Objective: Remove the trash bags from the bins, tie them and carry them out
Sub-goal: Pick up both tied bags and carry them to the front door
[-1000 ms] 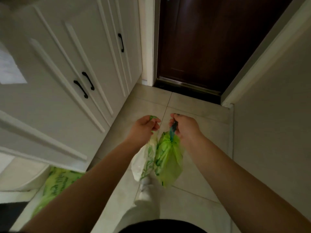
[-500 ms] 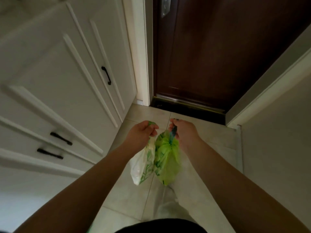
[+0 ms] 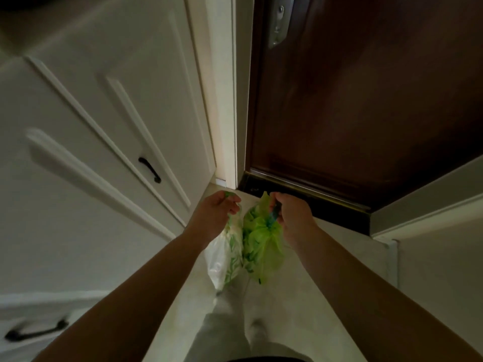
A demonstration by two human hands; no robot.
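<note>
2 hanging bags: white-green bag (image 3: 223, 259), green bag (image 3: 261, 246)

Hemmed in on three sides. At 12 o'clock, shut dark brown wooden door (image 3: 366, 100), just past both hands: left hand (image 3: 217, 212) and right hand (image 3: 292, 218). From 7 to 11 o'clock, white panelled cabinet doors (image 3: 104, 126) with curved black handles (image 3: 149, 169). From 2 to 4 o'clock, pale plain wall (image 3: 444, 257). Open only along narrow strip of pale tiled floor (image 3: 339, 257) toward 6 o'clock.
</note>
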